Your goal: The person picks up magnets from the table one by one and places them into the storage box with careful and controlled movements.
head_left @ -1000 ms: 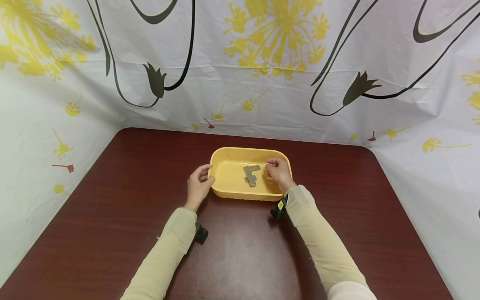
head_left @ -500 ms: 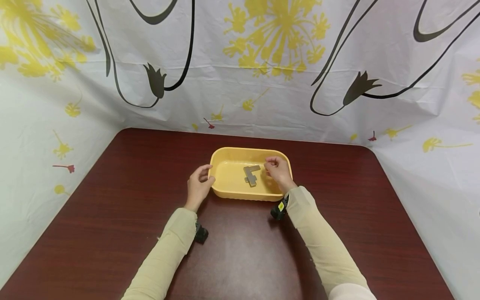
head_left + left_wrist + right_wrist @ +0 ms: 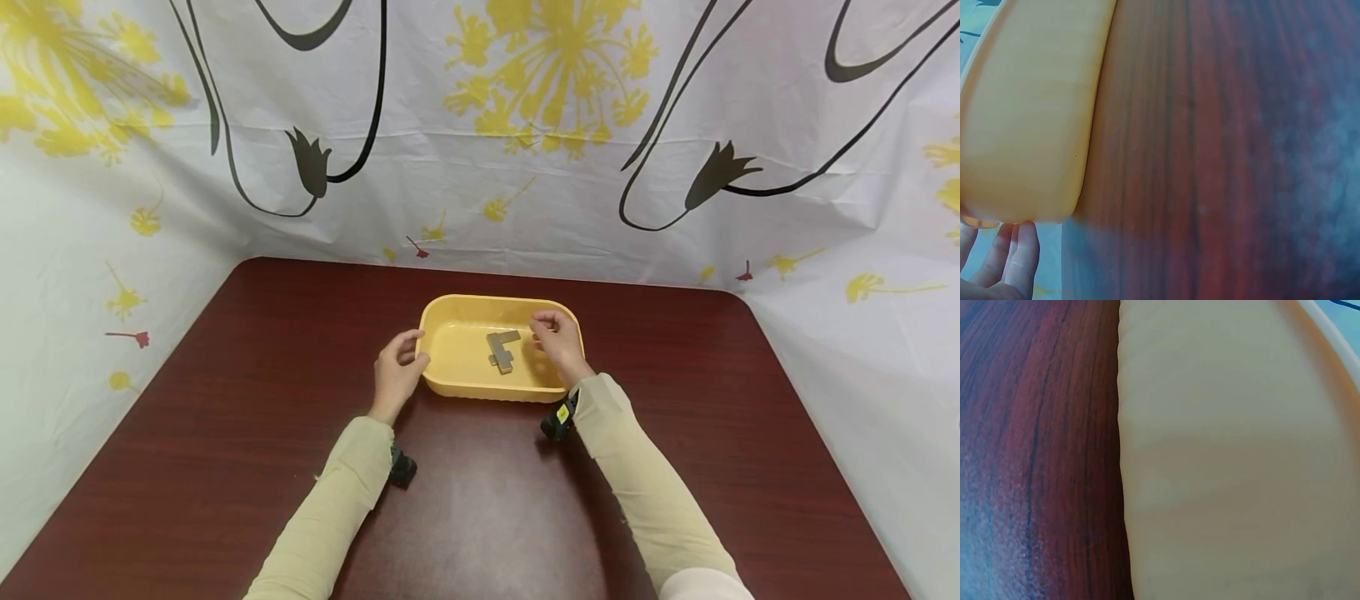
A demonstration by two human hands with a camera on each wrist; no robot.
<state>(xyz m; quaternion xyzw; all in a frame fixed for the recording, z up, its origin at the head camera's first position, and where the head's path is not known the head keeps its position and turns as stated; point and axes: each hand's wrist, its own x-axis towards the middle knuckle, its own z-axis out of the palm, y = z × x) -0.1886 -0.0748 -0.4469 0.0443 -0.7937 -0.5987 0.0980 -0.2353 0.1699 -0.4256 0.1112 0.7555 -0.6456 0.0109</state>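
A yellow plastic tub (image 3: 487,392) with rounded corners stands on the table. Inside it, right of centre, flat brownish-gold bars (image 3: 501,352) lie across one another in an angled cluster. My left hand (image 3: 397,371) is at the tub's left end, fingers and thumb slightly bent; in the left wrist view its fingertips (image 3: 1025,237) touch the outer wall. Over the right part of the tub hovers my right hand (image 3: 558,340), loosely bent and apart from the bars, with no object visible in it. The right wrist view has only the tub's side wall (image 3: 1235,450) and the table, with the hand out of frame.
The dark red-brown wooden table (image 3: 262,375) extends around the tub. A white cloth (image 3: 465,217) with yellow and grey flower prints hangs behind the table and along its sides. A small black camera sits at each wrist.
My right hand's fingers shift very slightly over the tub. The left hand, the tub and the bars stay in place.
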